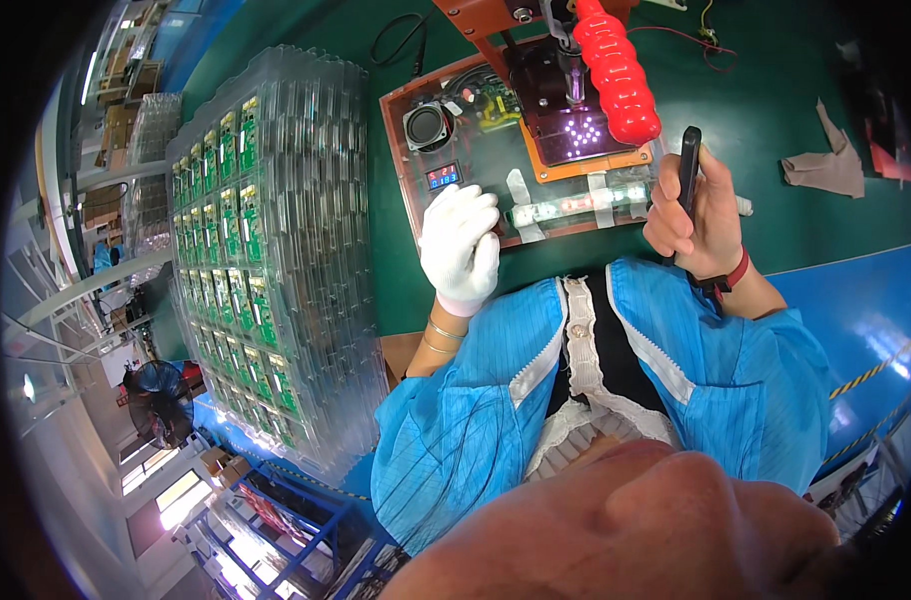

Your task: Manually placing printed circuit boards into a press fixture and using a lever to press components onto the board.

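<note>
My right hand (703, 215) is closed around a black phone-like slab (690, 168), seen nearly edge-on and held upright. It is at the right end of a test fixture box (388, 125) with a clear top. My left hand (461, 245), in a white glove, rests at the box's front left corner, fingers loosely bent and nothing visible in them. Beyond it are a small digital meter (443, 177) with red and blue digits and a round speaker (428, 127). A red ribbed lever handle (621, 80) rises over a dark plate with lit white dots (583, 132).
Left of the box stands a tall stack of clear plastic trays (316, 200), the top one holding rows of green circuit boards (248, 230). A beige cloth piece (826, 165) lies on the green mat (756, 100) at the right. A black cable (401, 40) curls behind the box.
</note>
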`<state>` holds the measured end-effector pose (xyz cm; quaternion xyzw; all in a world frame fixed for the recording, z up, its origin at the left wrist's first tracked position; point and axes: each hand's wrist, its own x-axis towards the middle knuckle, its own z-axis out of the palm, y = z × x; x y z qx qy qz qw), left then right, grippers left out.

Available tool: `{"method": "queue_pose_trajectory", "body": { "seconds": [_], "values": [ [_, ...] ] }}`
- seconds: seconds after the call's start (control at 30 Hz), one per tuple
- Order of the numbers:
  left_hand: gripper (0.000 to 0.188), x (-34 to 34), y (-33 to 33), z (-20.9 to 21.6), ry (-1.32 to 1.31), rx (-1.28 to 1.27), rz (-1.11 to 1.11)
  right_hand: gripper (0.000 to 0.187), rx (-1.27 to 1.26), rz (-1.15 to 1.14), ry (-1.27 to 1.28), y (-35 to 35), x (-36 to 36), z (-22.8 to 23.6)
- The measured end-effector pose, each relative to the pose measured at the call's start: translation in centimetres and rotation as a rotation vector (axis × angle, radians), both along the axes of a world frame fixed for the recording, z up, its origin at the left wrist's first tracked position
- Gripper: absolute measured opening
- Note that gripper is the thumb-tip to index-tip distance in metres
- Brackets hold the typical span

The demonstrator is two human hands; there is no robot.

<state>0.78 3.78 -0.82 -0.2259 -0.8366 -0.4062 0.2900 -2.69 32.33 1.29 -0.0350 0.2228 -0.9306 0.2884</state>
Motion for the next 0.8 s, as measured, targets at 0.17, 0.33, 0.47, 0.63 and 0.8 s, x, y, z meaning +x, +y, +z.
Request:
{"method": "queue_pose_trajectory", "body": {
  "seconds": [0.17,0.33,0.47,0.63,0.8],
  "values": [
    [0.018,0.0,0.2,0.1,0.004,-0.007,0.001,0.048,-0.045,0.037,-0.006,0.1,0.1,-0.2],
    [0.017,0.1,0.0,0.1,0.001,0.006,0.006,0.040,0.164,-0.022,-0.221,-1.2,0.7,2.0],
    [0.017,-0.1,0.1,0.5,-0.016,-0.025,0.008,0.036,0.257,-0.025,-0.110,-1.2,1.0,1.7],
    [0.017,0.1,0.0,1.0,-0.028,-0.061,0.011,0.037,0.177,0.025,0.068,-0.6,1.2,0.9],
    [0.018,0.2,0.2,0.9,-0.024,-0.061,0.020,0.037,0.193,0.009,0.064,-0.6,1.4,0.8]
  ]
}}
